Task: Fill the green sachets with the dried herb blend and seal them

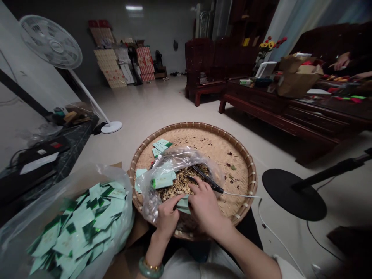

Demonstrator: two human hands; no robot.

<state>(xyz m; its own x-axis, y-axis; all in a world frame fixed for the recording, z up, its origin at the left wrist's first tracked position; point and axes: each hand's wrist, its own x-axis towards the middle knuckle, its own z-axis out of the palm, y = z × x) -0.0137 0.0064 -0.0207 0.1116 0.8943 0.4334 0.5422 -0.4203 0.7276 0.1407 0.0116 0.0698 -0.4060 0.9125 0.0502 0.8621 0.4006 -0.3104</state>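
Two hands | left hand (167, 217) fingers pinch green sachet (183, 204) | right hand (205, 205) fingers grip corded tool (207, 181) | basket rim (250, 170) near

Grey wall (162, 35), pale flr (157, 104), dark wood settee (200, 66) & tbl (255, 99).

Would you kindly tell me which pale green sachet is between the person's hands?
It is the sachet between the left hand and right hand; the others lie apart, in plastic bags or on the bamboo tray.
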